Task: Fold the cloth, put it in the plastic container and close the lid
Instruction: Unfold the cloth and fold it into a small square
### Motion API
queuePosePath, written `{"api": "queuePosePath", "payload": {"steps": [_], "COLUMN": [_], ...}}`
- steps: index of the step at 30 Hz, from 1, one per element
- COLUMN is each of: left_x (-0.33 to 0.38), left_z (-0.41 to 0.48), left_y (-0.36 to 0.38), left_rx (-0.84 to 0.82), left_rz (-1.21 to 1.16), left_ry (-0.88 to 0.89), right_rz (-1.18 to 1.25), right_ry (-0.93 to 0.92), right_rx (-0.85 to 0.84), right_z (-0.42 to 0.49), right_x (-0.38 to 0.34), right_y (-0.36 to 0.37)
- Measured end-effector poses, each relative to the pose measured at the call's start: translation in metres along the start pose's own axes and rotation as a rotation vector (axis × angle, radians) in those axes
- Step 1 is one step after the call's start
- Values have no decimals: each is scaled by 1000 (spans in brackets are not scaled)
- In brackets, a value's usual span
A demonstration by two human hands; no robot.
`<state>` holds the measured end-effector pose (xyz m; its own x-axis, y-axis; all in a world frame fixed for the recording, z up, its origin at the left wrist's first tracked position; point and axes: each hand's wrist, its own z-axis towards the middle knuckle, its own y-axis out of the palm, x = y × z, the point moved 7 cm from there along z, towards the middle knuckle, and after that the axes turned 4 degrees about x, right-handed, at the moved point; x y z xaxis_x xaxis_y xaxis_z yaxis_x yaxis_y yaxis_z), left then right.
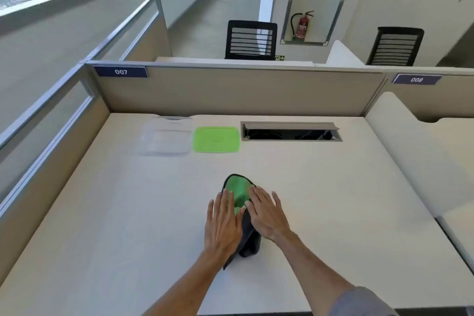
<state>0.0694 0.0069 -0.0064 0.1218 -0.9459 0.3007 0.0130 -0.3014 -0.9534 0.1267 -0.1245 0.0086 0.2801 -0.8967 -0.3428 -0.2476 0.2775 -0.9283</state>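
Note:
A green and dark grey cloth (239, 191) lies bunched in a narrow strip on the white desk (102, 213), near its front middle. My left hand (223, 223) lies flat on the cloth's left side, fingers spread. My right hand (266, 211) presses flat on its right side, fingers spread too. Both palms cover much of the cloth. Neither hand grips it. Farther back stands the clear plastic container (166, 136), without its lid. The green lid (216, 139) lies flat on the desk just right of it.
A cable slot (291, 131) with its flap raised is cut into the desk right of the lid. Beige partition panels (230, 90) wall the desk at the back and left. Two black chairs stand behind the partition.

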Motion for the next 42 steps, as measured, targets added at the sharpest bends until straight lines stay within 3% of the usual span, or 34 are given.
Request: {"api": "queuePosePath", "payload": {"steps": [4, 14, 18, 27, 39, 42], "left_x": [10, 9, 9, -4, -27, -16], "left_z": [-15, -23, -29, -39, -24, -10], "left_y": [0, 6, 10, 18, -40, -70], "left_rx": [118, 179, 171, 66, 187, 177], "left_rz": [-69, -139, -150, -124, -893, -1102], "left_ry": [115, 213, 226, 193, -213, -209], "right_rz": [63, -77, -123, 20, 389, 564], "right_ry": [-47, -116, -116, -139, 3, 16], "right_rx": [-98, -79, -84, 21, 182, 58], "right_z": [-7, -9, -6, -17, -53, -50], "right_x": [14, 43, 53, 61, 96, 101], "right_y": [4, -19, -19, -32, -70, -84]}}
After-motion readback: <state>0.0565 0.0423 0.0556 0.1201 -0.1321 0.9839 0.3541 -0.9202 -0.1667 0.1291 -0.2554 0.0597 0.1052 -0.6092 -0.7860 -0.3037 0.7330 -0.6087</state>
